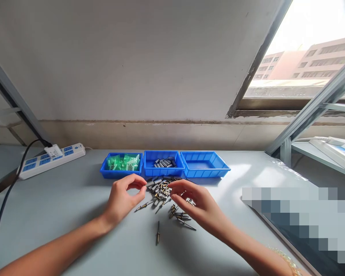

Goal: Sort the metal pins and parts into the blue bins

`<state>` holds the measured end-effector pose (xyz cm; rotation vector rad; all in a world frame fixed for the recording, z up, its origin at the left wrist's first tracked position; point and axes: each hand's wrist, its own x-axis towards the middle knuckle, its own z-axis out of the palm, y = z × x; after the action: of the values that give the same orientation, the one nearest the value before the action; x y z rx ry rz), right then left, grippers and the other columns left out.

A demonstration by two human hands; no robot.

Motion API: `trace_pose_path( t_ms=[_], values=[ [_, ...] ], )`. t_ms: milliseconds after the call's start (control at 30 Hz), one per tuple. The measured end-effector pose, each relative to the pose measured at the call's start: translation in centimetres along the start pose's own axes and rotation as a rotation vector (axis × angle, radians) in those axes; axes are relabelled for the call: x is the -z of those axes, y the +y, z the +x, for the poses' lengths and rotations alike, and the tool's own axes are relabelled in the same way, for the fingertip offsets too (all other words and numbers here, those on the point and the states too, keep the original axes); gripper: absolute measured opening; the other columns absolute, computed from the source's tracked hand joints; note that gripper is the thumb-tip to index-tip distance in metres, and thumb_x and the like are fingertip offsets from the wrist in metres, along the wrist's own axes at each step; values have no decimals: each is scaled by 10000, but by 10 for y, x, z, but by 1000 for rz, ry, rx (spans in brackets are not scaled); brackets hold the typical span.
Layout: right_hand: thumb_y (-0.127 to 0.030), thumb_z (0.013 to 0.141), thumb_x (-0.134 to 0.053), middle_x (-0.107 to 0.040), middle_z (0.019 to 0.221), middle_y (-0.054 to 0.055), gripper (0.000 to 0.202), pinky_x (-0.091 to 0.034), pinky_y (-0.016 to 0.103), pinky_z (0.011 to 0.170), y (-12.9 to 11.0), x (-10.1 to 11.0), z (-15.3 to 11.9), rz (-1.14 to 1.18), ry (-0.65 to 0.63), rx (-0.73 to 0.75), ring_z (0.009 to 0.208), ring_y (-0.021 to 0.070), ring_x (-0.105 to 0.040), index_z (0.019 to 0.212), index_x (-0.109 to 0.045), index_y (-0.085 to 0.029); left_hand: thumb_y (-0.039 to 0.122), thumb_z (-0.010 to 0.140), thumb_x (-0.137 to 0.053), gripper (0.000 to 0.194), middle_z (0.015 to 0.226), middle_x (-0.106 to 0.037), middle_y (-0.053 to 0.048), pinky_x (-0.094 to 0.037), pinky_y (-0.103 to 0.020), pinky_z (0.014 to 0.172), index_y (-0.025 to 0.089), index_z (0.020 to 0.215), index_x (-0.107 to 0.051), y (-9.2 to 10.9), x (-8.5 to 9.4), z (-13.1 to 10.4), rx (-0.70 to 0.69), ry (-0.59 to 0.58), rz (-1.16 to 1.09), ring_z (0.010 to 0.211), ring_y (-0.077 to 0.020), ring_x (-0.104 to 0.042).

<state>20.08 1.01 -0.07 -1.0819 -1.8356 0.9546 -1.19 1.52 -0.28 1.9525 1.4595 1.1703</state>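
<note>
My left hand (123, 197) is at the left side of a loose pile of small metal parts (161, 189). Its thumb and forefinger tips are pinched together; a short grey cylinder shows just past them, but I cannot tell whether it is held or lies in the pile. My right hand (197, 199) hovers over the pile's right side, thumb and fingers apart, nothing visible between them. The pile mixes grey cylinders with thin brass-and-steel pins like blind rivets. One such pin (158, 233) lies alone in front; more pins (182, 217) lie partly behind my right hand.
Behind the pile stand three blue bins: the left bin (103, 173) holds green-tinted bags, the middle bin (163, 172) grey cylinders, the right bin (205, 172) nothing visible. A power strip (53, 161) with a black cable lies left. A pixelated flat object (304, 226) lies right.
</note>
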Motion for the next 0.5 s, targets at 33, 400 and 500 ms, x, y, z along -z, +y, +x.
trace_pose_path(
  t_ms=[33,400,500],
  values=[
    [-327,810,-585,-678,813,37,246,-504,271,605,-2,-2,-2,52,-48,-21,672,145,-593,1014,-613,-193,166,760,-544,74,744,-695,-23,-545,-262,646,179,772,-616,7,-1,-5,31,-28,-52,681,-164,-671],
    [-243,799,-646,-608,654,0,53,-450,235,562,-5,-19,-20,14,-62,202,596,120,-539,806,-664,-194,210,724,-618,55,722,-707,-38,-507,-292,664,159,738,-634,36,-11,-38,420,-374,-513,736,-200,-668],
    [-266,755,-709,-558,672,-3,88,-442,234,567,-5,-22,-22,-31,-70,315,621,121,-521,753,-656,-196,161,704,-640,32,729,-718,-31,-498,-289,702,159,731,-658,38,-14,-41,433,-482,-626,746,-193,-672]
  ],
)
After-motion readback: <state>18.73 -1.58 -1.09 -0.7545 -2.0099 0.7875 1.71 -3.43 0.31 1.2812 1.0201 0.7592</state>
